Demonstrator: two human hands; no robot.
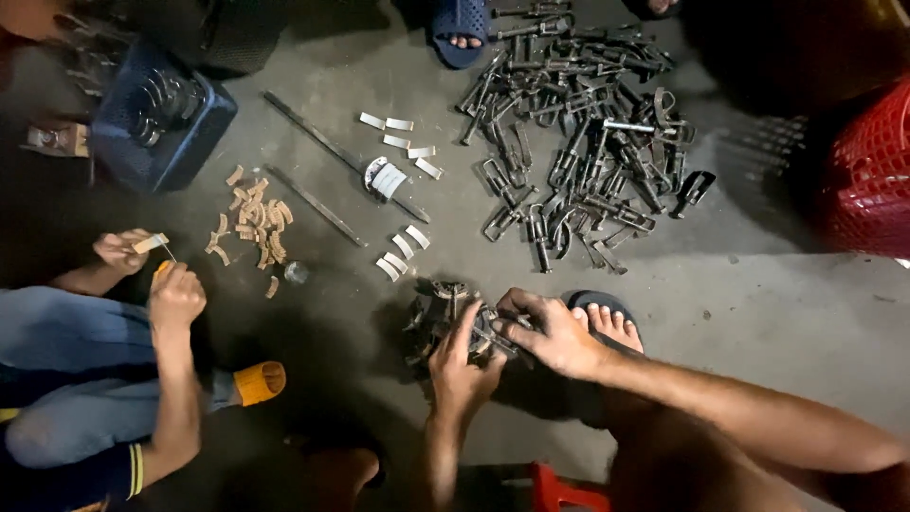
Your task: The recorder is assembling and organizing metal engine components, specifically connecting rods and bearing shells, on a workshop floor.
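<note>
Both my hands rest on a dark round metal assembly [438,313] that sits on the concrete floor in front of me. My left hand [462,365] grips its near side, fingers curled over the metal pieces. From the right, my right hand [555,332] holds the same assembly with its fingers spread across the top. My bare foot in a blue sandal [607,322] lies just to the right of it.
A large heap of dark metal clamps [578,142] lies beyond, with two long rods [332,156], white curved strips [403,248] and small tan pieces [251,228]. Another person at left holds a small tan piece [150,243]. A blue crate [161,118] and red basket [867,175] stand at the edges.
</note>
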